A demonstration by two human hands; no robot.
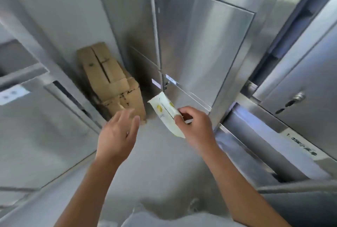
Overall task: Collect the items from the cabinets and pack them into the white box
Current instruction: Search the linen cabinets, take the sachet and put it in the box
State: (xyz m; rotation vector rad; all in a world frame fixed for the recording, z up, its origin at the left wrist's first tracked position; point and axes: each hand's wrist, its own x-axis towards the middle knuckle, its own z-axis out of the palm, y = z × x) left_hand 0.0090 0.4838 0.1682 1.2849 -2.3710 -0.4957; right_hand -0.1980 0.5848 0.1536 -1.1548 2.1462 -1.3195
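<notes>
My right hand point(196, 126) pinches a flat white packet with yellow spots point(165, 112), held tilted in the air in front of the steel cabinets. My left hand point(119, 132) hovers just left of the packet, fingers spread and relaxed, holding nothing. Straight ahead is a steel cabinet point(200, 48) whose door stands swung open, with a key lock near its top left corner. No white box is in view.
A stack of brown cardboard boxes point(107, 82) stands on the floor in the corner, left of the cabinet. More steel cabinet doors point(299, 81) line the right side, and steel units point(36, 117) line the left. Grey floor lies between them.
</notes>
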